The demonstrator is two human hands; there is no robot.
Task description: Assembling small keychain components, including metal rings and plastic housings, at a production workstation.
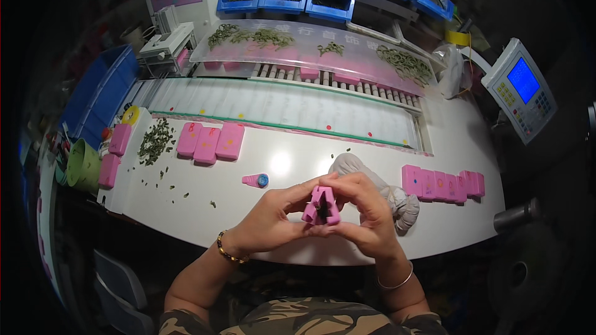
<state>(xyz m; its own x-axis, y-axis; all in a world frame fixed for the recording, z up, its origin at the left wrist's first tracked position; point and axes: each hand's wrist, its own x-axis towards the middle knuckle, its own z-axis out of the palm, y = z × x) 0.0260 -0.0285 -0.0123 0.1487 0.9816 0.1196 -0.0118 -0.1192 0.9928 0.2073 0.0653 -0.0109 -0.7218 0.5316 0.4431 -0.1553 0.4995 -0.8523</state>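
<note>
Above the white table [205, 211] my left hand [267, 220] and right hand [366, 214] pinch a pink block [321, 206], fingers curled shut, grey cloth [397, 198] just behind.

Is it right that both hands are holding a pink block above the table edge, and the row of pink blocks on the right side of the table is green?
Not quite. The row of blocks on the right is pink, not green, as the head view shows. The rest holds: the left hand and right hand together hold a pink block above the table edge.
</note>
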